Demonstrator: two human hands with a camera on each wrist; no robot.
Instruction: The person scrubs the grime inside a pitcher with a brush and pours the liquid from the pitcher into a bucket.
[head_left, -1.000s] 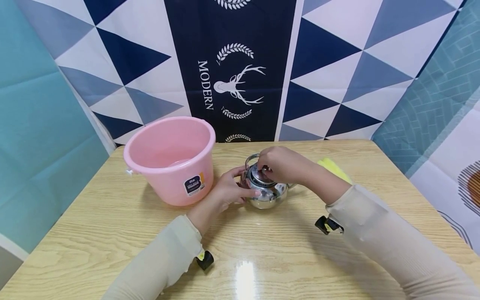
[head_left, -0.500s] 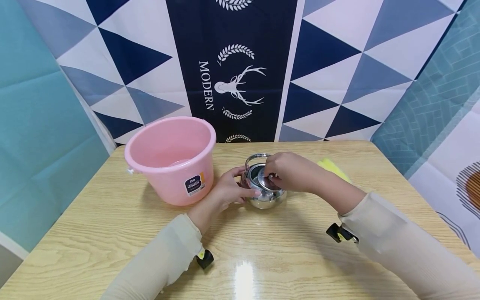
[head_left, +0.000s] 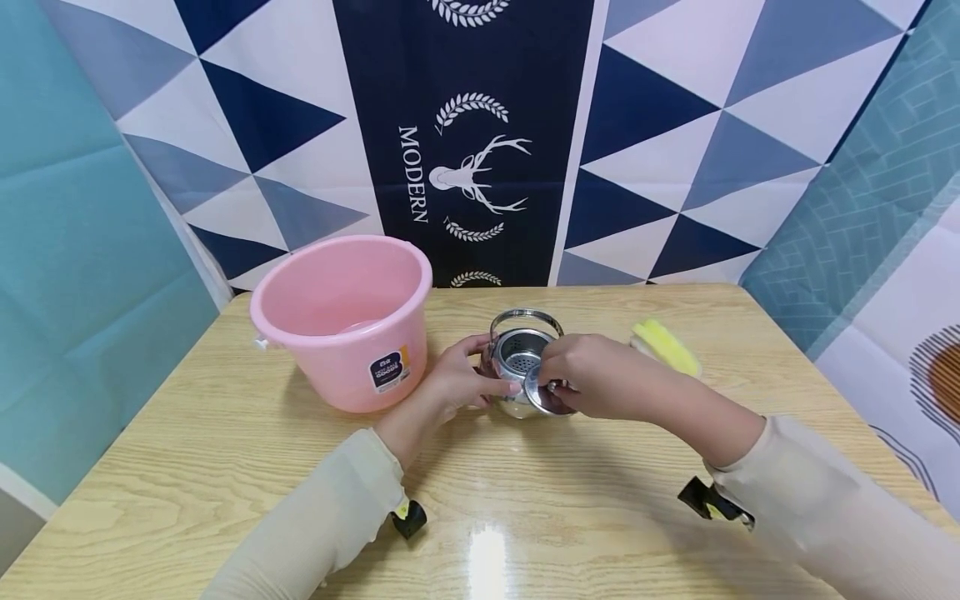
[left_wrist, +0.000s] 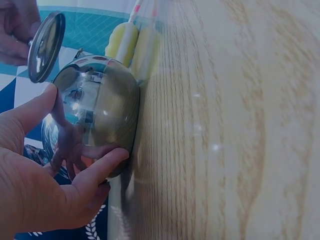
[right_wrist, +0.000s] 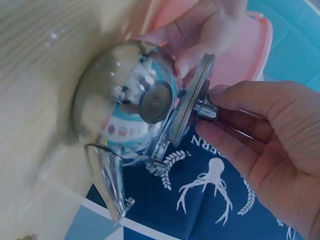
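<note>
One shiny, round-bellied silver teapot (left_wrist: 102,110), lid (left_wrist: 46,47) off, perforated strainer (head_left: 522,362) inside.

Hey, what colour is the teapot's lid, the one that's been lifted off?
Shiny silver: the lid shows best in the right wrist view.

1 shiny metal teapot (head_left: 517,407) is standing upright on a wooden table (head_left: 225,492), its arched handle (head_left: 527,313) rising above the mouth, where a perforated strainer (head_left: 520,362) is showing. The left hand (head_left: 459,375) is gripping the teapot's left side; the right hand (head_left: 592,375) is holding the tilted lid (head_left: 536,393) at the near right. 1 pink bucket (head_left: 322,367) is standing to the left, and 1 yellow-and-white sponge (head_left: 670,347) is lying behind the right hand.
</note>
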